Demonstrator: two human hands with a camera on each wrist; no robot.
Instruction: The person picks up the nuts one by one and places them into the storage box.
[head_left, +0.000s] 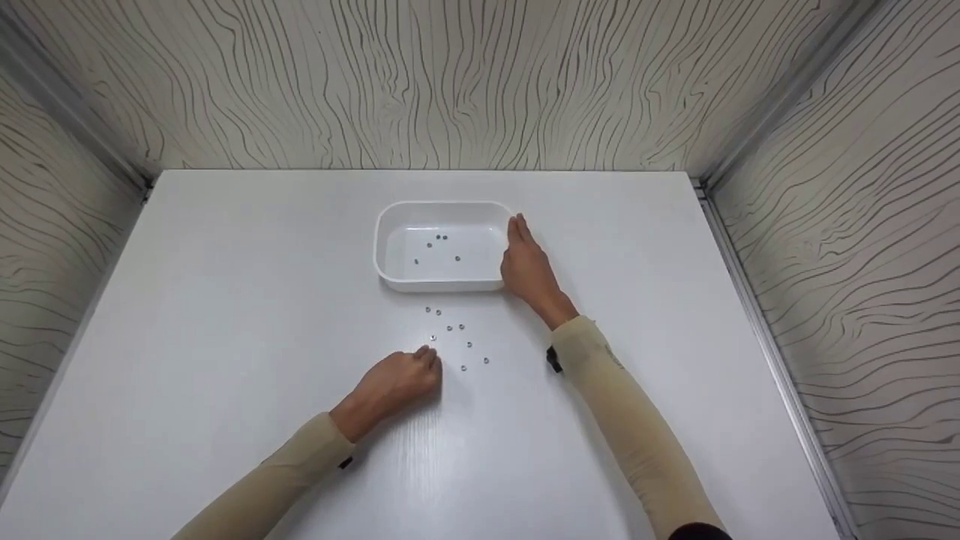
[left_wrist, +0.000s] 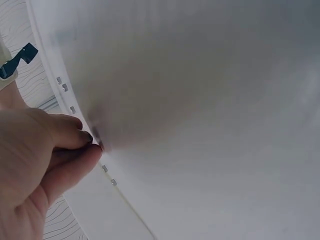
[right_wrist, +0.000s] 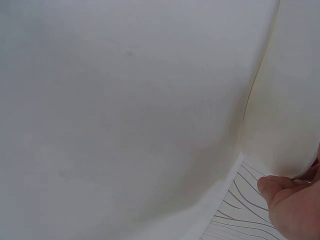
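Overhead, right hand (head_left: 529,270) flat against tray (head_left: 390,225), left wrist view, left hand (left_wrist: 40,160) grip pinching nut (left_wrist: 98,146)

You are looking down on a white table (head_left: 225,300) boxed in on three sides by pale panels (head_left: 450,82) printed with dark wavy wood-grain lines. Metal strips (head_left: 772,352) run along its side edges, under soft, even light

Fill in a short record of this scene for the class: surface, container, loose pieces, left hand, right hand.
surface: white table
container: white tub, a few small metal nuts inside
loose pieces: more nuts scattered on the table in front of the tub
left hand: fingers curled, tips pinched together at the table by the loose nuts
right hand: fingers straight, resting against the tub's right side
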